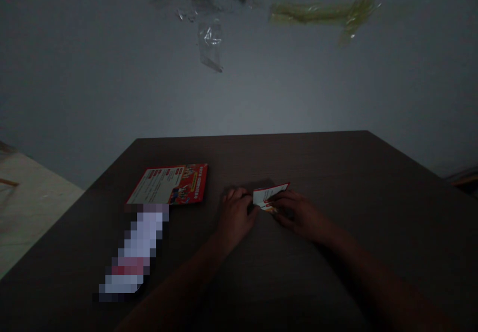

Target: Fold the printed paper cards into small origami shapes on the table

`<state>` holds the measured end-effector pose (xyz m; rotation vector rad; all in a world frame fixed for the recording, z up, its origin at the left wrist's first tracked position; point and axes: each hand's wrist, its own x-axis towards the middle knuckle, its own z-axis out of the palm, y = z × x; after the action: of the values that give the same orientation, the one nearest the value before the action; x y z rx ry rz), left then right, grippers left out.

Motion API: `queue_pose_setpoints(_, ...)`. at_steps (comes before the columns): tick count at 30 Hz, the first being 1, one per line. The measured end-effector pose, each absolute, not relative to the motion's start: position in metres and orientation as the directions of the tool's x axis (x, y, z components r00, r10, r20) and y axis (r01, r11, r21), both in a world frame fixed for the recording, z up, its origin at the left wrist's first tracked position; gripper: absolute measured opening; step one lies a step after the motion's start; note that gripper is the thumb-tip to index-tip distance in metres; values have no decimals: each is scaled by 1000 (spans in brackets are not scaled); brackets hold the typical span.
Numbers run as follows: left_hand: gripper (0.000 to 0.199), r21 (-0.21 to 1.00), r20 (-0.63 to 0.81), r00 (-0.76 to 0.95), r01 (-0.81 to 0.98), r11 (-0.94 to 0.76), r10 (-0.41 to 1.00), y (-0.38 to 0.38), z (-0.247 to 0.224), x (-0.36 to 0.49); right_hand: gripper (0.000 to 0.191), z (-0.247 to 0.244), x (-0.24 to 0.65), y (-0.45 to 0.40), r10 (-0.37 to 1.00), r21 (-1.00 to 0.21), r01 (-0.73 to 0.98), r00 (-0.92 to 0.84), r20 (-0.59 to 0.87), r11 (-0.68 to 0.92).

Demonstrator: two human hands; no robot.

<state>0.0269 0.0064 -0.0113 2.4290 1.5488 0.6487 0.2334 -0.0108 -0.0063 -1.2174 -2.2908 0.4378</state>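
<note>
Between my two hands is a small piece of folded printed paper [266,194], white with dark print, a red edge and a bit of orange low down. It stands partly raised off the table. My left hand [237,211] has its fingers curled at the paper's left edge, with the thumb close against it. From the other side, my right hand [297,213] pinches the paper's right part between thumb and fingers. The fingertips of both hands are dim and partly hidden.
On the dark wooden table [317,158], a red and white printed sheet [160,185] lies at the left. Nearer me is a long pale object [136,252], pixelated beyond recognition. A wall [284,88] with bits of tape [313,13] rises behind the table.
</note>
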Motion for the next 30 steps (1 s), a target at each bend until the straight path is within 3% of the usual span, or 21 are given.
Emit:
queue_pose_setpoints(6,7,450,274,357,773,-447,893,10,-14,25,10,-9,241,-6,918,-571,720,-298,261,396)
queue_pose_setpoints(9,7,506,296,326,743,-437,898,10,-19,24,22,-13,245,-2,972,-615,761,-90,216,207)
queue_pose_setpoints(12,6,541,324,283,727,-422,903,9,-19,25,44,-15,246,-1,975,-701,696,6,224,157)
queue_pose_setpoints(15,4,555,407,274,683,-474,871,8,-16,25,57,-17,245,-1,964,-738,637,-29,264,222)
queue_pose_setpoints(17,3,552,486,299,624,-554,821,7,-14,25,51,-18,247,-1,938,-717,627,-68,341,306)
queue_pose_setpoints(22,14,470,637,383,494,-731,669,7,-12,23,29,-14,254,-4,794,-552,612,-224,565,566)
queue_pose_setpoints(30,16,270,663,484,557,-786,571,7,-9,17,19,-3,249,-10,678,-345,641,-388,625,685)
